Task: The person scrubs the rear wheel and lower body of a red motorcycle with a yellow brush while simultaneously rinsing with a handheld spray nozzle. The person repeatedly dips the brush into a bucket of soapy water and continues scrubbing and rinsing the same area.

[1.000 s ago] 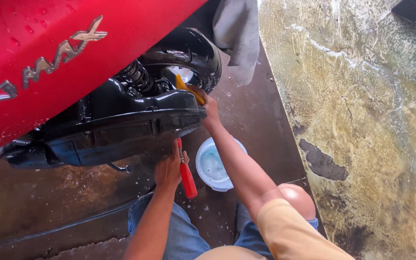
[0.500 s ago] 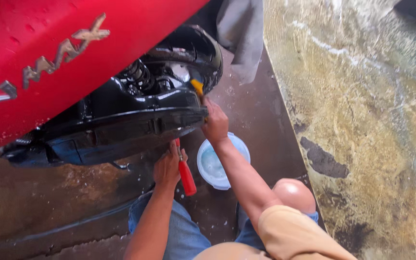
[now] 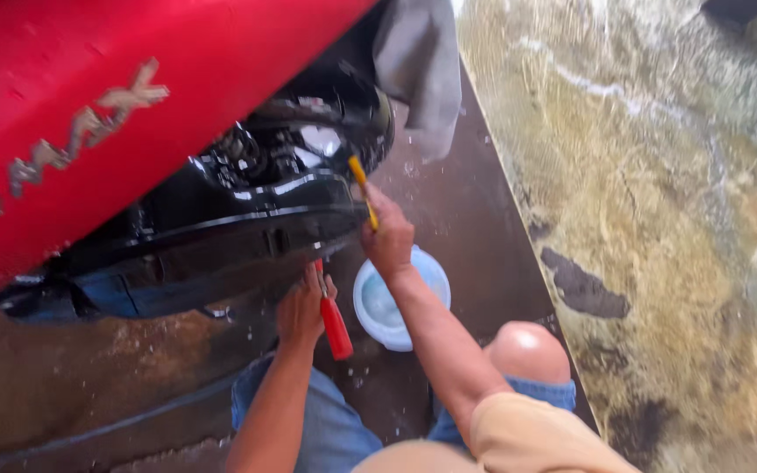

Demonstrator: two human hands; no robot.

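Note:
I crouch beside a red scooter (image 3: 116, 105) with a glossy black lower body (image 3: 247, 219). My right hand (image 3: 387, 238) grips a thin yellow-handled brush (image 3: 360, 180), its tip against the black panel's edge near the rear wheel area. My left hand (image 3: 301, 307) is closed around a red-handled tool (image 3: 335, 324), held under the black panel with the handle pointing back at me. A light blue bowl (image 3: 387, 302) stands on the floor between my hands.
A wet brown floor (image 3: 475, 228) runs under the scooter. To the right lies a mottled yellowish-green slab (image 3: 659, 219) with dark patches. A grey cloth (image 3: 418, 61) hangs by the scooter's rear. My knees in blue jeans (image 3: 527, 359) are at the bottom.
My right hand has drawn the yellow brush down from the wheel area to the panel's lower edge. The left hand has kept the red tool in place.

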